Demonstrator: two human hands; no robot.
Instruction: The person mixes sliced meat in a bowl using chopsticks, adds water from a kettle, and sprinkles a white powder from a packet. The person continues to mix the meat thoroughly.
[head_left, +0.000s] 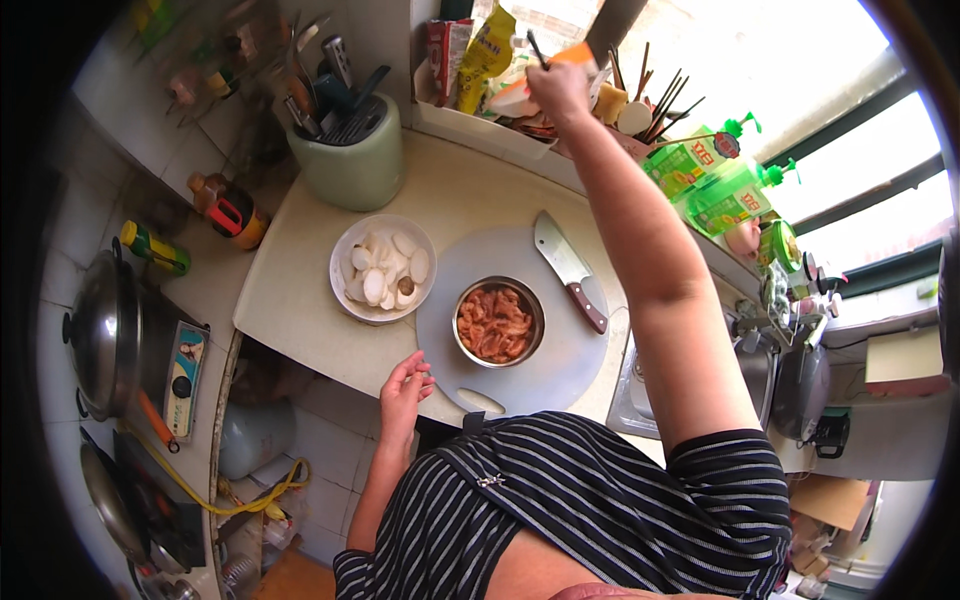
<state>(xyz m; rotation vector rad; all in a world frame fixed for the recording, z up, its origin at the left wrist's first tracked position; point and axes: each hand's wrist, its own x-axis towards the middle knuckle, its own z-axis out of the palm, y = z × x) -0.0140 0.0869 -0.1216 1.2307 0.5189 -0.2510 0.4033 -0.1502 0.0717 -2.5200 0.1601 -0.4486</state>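
Observation:
My right hand (561, 88) reaches to the windowsill bin, its fingers closed around something dark and thin beside an orange-and-white packet (517, 97); what exactly it grips is not clear. My left hand (406, 386) hangs at the counter's front edge, fingers loosely apart and holding nothing. A steel bowl of raw marinated meat pieces (495, 321) stands on a round translucent cutting board (574, 367). On the board's right part lies a cleaver (570, 271) with a brown handle. Left of the board, a white bowl (382, 310) holds pale sliced vegetable pieces.
A green knife and utensil holder (349, 169) stands at the back left. Green pump bottles (724, 199) line the sill, and a steel sink (634, 401) lies right of the board. At the left are a gas stove (184, 382), a lidded pan (105, 334) and sauce bottles (238, 219).

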